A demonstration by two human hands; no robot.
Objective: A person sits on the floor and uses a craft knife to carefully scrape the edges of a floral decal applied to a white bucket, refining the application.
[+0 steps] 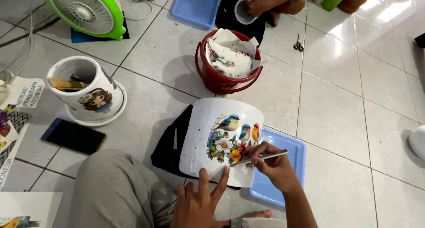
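Note:
A white pot (pixel 203 130) lies tilted on its side in front of me, bearing a picture of birds and flowers (pixel 232 139). My left hand (pixel 199 201) rests with spread fingers against the pot's lower rim. My right hand (pixel 270 163) grips a thin silver tool (pixel 261 157) like a pen, its tip at the picture's lower edge. The pot lies over a black cloth (pixel 168 144) and a blue tray (pixel 287 166).
A red bucket (pixel 221 79) holds paper scraps. At left stand another white pot with a girl picture (pixel 86 88), a phone (pixel 73 136) and a green fan (pixel 86 11). Another person's hand (pixel 256 4) holds a white cup. Scissors (pixel 298 42) lie on the tiles.

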